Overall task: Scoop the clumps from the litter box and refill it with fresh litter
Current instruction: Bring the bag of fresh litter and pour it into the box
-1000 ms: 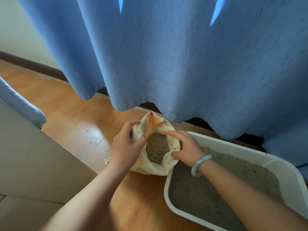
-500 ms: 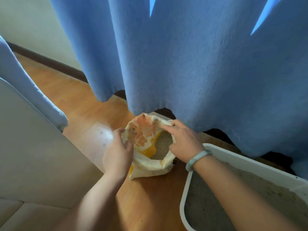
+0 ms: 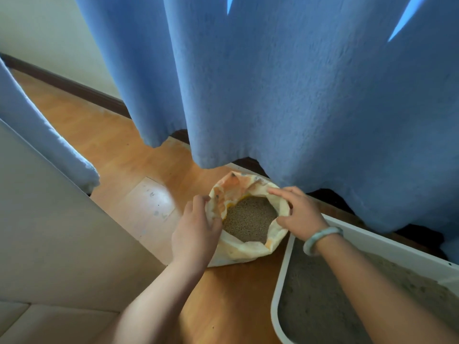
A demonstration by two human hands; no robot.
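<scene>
A cream and orange litter bag (image 3: 238, 252) stands on the wood floor with its mouth spread wide, showing grey-brown fresh litter (image 3: 249, 220) inside. My left hand (image 3: 196, 232) grips the bag's left rim. My right hand (image 3: 298, 214), with a pale green bangle on the wrist, holds the right rim between thumb and fingers. The white litter box (image 3: 280, 281) sits to the right of the bag, filled with grey litter (image 3: 315, 301). No scoop is in view.
A blue curtain (image 3: 298, 95) hangs just behind the bag and the box, its hem near the floor. A beige panel (image 3: 49, 232) with a blue cloth over it stands at the left. Wood floor (image 3: 139, 160) lies between them.
Both hands have pulled the bag's mouth wider, so more litter shows. My view has shifted left, and the litter box sits further right in frame.
</scene>
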